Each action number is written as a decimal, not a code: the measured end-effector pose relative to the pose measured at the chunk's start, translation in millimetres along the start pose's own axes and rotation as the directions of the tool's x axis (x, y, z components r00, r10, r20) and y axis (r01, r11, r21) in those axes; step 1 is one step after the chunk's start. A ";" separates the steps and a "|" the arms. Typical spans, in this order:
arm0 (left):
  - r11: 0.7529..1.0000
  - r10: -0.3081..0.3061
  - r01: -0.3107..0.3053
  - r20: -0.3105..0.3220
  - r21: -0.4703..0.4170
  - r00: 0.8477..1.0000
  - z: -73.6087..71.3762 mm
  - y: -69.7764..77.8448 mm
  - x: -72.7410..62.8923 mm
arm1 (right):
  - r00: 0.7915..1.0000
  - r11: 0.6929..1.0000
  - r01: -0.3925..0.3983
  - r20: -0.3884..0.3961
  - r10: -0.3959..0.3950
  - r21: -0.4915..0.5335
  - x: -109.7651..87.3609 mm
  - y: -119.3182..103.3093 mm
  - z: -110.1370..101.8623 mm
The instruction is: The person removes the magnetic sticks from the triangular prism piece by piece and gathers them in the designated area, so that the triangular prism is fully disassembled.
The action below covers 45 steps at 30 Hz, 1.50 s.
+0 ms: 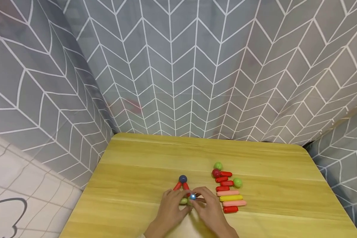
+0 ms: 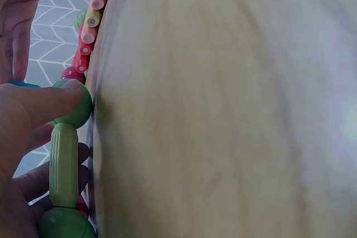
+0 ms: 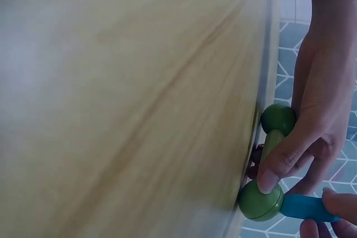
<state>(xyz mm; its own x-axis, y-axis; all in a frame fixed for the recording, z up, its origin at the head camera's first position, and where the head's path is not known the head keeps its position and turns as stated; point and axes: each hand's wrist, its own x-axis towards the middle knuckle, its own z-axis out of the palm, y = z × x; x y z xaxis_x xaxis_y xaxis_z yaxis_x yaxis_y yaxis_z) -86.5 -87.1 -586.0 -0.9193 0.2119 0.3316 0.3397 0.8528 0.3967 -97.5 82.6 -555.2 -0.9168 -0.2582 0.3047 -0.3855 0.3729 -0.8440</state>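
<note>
My left hand point(image 1: 172, 206) holds a magnetic building piece, its thumb pressing on a green ball point(image 3: 257, 203). From that ball a light green rod point(image 2: 64, 165) runs to a second green ball point(image 2: 67, 224). My right hand point(image 1: 207, 209) pinches a blue rod point(image 3: 304, 207) whose end meets the first green ball; it stands upright from it, and the head view shows its top end. Just beyond the hands, a dark blue ball point(image 1: 182, 178) joins two red rods point(image 1: 177, 186) that spread toward me in a V. Fingers partly hide their near ends.
Right of my hands lies a column of loose red, pink and yellow rods point(image 1: 231, 198). Green balls point(image 1: 237, 182) and a dark red ball point(image 1: 216, 173) sit by its far end. Beyond the wooden table point(image 1: 142, 155) hangs a grey patterned curtain point(image 1: 181, 66).
</note>
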 end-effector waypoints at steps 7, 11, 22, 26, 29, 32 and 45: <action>1.000 -0.021 0.021 0.016 -0.013 1.000 -1.5 0.1 0.7 | 0.993 0.993 -0.115 0.025 0.115 0.004 -4.0 -2.7 -4.6; 0.999 -0.027 0.028 0.020 -0.027 0.999 -0.9 0.2 0.4 | 0.990 0.990 -0.141 0.021 0.141 -0.001 -5.7 0.0 -6.3; 0.999 -0.038 0.038 0.029 -0.017 0.999 -2.1 1.0 0.3 | 0.983 0.982 -0.174 0.047 0.178 -0.077 -8.1 12.1 -8.1; 0.999 -0.031 0.032 0.021 -0.022 0.999 -2.1 1.2 -0.2 | 0.986 0.977 -0.158 0.030 0.164 -0.140 -8.4 16.7 -7.6; 0.999 -0.021 0.021 0.009 -0.029 1.000 -1.7 0.6 -1.0 | 0.988 0.977 -0.152 0.016 0.156 -0.153 -9.3 18.9 -6.3; 0.999 -0.016 0.016 0.003 -0.029 1.000 -0.8 -0.1 -1.5 | 0.988 0.979 -0.151 0.014 0.154 -0.135 -9.9 20.1 -5.3; 0.999 -0.023 0.023 0.007 -0.034 1.000 2.1 -0.8 -1.6 | 0.971 0.971 -0.225 0.070 0.231 -0.075 -11.0 26.4 -7.9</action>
<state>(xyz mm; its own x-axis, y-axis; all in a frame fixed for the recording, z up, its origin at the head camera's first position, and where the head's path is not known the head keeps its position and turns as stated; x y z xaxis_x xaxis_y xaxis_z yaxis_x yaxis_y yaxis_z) -85.7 -87.2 -588.7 -0.9282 0.1957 0.3164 0.3249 0.8407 0.4332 -98.4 102.3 -577.4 -0.9714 -0.2269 0.0703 -0.1757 0.4872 -0.8554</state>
